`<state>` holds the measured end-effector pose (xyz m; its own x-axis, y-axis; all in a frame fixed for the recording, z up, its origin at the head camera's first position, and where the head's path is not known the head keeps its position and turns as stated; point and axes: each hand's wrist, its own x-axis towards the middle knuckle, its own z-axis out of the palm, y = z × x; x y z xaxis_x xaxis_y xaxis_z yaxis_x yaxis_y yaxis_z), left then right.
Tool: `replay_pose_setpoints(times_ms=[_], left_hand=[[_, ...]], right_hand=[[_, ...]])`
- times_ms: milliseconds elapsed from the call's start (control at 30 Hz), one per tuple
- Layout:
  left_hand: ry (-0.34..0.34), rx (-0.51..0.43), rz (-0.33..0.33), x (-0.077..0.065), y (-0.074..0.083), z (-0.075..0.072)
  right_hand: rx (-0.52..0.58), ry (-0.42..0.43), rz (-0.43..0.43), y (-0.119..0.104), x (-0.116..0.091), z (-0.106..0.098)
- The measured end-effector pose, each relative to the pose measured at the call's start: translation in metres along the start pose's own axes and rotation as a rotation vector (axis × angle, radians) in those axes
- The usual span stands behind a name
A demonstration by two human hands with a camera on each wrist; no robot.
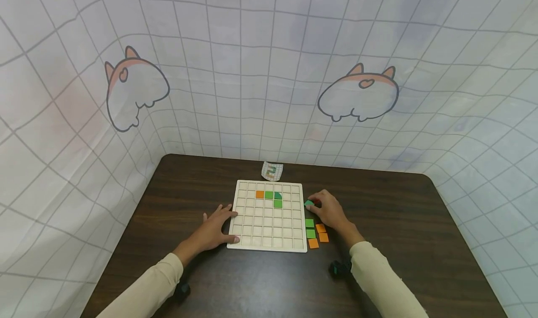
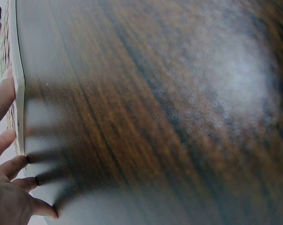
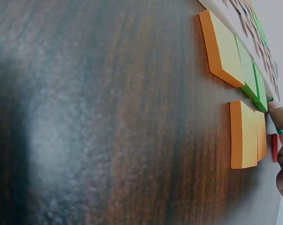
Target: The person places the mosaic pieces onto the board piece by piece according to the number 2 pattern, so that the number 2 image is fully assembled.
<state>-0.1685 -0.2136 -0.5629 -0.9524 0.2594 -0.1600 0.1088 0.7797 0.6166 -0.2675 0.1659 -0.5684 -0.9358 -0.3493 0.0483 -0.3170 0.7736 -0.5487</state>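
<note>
White grid-lined cloth [image 1: 252, 136] encloses a dark wooden table [image 1: 399, 224]. On the table lies a pale gridded board [image 1: 268, 231]. The left hand [image 1: 213, 228], fingers spread, rests at the board's left edge with thumb and a fingertip over the rim. The right hand [image 1: 329, 209], narrowed to a pinch, holds a dark green piece [image 1: 308, 203] at the board's right edge; whether the piece touches the table cannot be told. Beyond the far edge lies a small patterned card [image 1: 272, 171]. Four tiles [image 1: 269, 195] occupy board cells; five loose tiles [image 1: 310, 234], two green and three orange, lie beside the right edge. A red piece [image 3: 275, 149] shows partly near the right hand. The step in hand appears to be picking up the pinched piece; the next move probably calls for clearing the rim and aligning it with a cell.
</note>
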Motion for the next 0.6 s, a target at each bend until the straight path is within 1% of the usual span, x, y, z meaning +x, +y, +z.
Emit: replay_pose_setpoints(times_ms=[333,600], left_hand=[[0.000,-0.006,0.004,0.0003,0.0000,0.0002],[-0.001,-0.013,0.009,-0.0006,-0.0002,-0.0003]], right_hand=[[0.027,0.012,-0.043,-0.0007,0.0007,0.0000],[0.060,-0.021,-0.047,-0.0016,-0.0003,-0.0024]])
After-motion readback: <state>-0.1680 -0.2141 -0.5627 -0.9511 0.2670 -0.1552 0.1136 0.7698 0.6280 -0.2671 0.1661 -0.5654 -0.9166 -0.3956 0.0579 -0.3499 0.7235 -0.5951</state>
